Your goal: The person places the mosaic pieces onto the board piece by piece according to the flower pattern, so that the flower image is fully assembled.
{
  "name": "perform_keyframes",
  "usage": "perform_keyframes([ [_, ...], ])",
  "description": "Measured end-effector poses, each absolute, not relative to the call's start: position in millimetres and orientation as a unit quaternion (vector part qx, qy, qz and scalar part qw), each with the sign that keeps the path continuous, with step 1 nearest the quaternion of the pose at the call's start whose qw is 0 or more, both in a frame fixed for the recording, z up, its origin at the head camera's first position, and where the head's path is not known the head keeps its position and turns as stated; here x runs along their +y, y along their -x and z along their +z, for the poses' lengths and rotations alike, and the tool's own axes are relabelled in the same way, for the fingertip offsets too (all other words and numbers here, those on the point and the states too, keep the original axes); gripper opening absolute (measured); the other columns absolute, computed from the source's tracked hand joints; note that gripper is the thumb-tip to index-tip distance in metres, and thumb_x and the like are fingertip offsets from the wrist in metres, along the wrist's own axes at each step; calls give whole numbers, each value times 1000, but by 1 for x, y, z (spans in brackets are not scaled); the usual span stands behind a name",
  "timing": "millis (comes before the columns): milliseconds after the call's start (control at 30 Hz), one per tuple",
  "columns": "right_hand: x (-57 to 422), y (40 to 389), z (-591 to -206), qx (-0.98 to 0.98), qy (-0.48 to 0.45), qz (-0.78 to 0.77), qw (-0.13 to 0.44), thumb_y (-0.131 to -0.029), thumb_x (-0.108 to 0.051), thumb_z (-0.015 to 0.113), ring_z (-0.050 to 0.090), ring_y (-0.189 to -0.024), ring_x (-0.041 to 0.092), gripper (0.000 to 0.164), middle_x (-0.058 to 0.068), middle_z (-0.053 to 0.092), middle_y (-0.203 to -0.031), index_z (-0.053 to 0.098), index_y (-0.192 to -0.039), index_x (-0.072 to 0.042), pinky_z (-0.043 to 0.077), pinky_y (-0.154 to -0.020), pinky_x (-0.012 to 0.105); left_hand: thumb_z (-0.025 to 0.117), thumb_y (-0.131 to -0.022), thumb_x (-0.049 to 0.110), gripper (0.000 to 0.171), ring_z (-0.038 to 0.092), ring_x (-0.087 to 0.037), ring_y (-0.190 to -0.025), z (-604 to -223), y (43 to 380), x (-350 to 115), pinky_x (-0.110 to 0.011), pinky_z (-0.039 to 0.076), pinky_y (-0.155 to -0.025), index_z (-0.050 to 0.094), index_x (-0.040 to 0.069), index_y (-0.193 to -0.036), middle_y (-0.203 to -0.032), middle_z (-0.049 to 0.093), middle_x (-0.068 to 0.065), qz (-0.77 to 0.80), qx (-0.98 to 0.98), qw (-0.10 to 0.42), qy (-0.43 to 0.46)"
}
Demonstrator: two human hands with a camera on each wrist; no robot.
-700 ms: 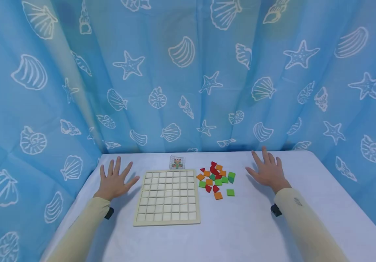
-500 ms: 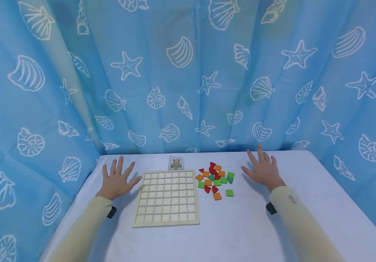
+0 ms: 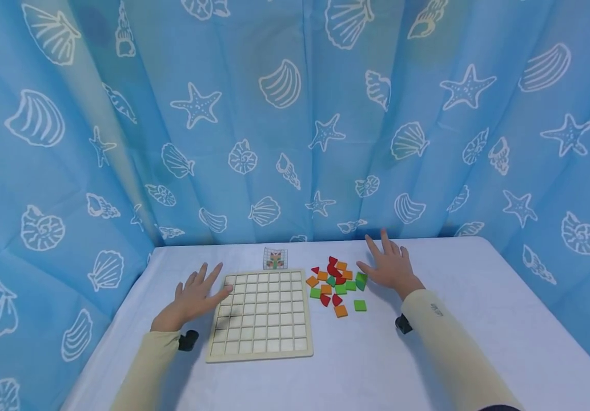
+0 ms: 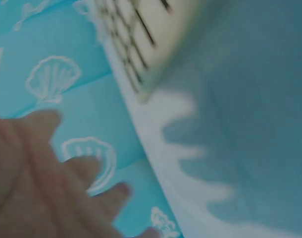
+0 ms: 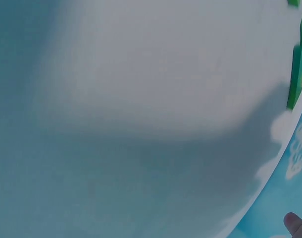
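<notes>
Before the curtain [image 3: 253,125], a card [image 3: 275,259] lies beyond the board [image 3: 263,315] — left hand [image 3: 188,299] and right hand [image 3: 389,266] outspread.

Bare left hand [image 3: 190,301], bare right hand [image 3: 391,269], and long, smooth beige sleeves [image 3: 451,348]! Small dark lettering [image 3: 436,310] marks the right one, too tiny to read; a chunky black device [image 3: 188,341] sits at each wrist [image 3: 163,332].

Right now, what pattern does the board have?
The board: cream square grid, best in the head view.

Right sleeve [image 3: 454,348]: small print [image 3: 436,310], apparently lettering, unreadable.
</notes>
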State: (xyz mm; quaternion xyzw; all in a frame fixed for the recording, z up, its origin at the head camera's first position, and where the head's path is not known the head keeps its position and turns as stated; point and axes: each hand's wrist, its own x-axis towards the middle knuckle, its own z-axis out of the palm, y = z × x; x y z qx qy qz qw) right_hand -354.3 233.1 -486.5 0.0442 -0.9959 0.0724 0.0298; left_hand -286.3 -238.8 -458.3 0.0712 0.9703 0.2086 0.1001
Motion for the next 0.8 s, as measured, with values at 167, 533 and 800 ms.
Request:
perform_keyframes([
  [167, 219, 357, -490, -996, -64, 61, 15, -92, -62, 53, 23, -144, 52, 89, 24, 1, -165, 16, -159, -17, 17, -114, 72, 62, -84, 67, 101, 8, -56, -146, -461, 268, -231, -80, 8, -108, 20, 14, -159, -163, 8, -28, 214, 963, 143, -77],
  [533, 182, 370, -487, -993, -83, 77, -21, -91, -65, 52, 23, -146, 48, 89, 21, 4, -166, 17, -160, -20, 21, -115, 69, 83, -71, 56, 108, 14, -58, -145, -468, 255, -218, -83, 11, -104, 32, 10, -155, -162, 17, -27, 181, 964, 166, -104],
  [800, 173, 373, -484, -990, -99, 96, -32, -91, -63, 54, 23, -147, 46, 88, 20, 8, -166, 16, -160, -23, 22, -115, 68, 83, -70, 57, 109, 13, -56, -146, -469, 254, -215, -81, 10, -106, 32, 12, -155, -163, 17, -24, 181, 964, 168, -97],
])
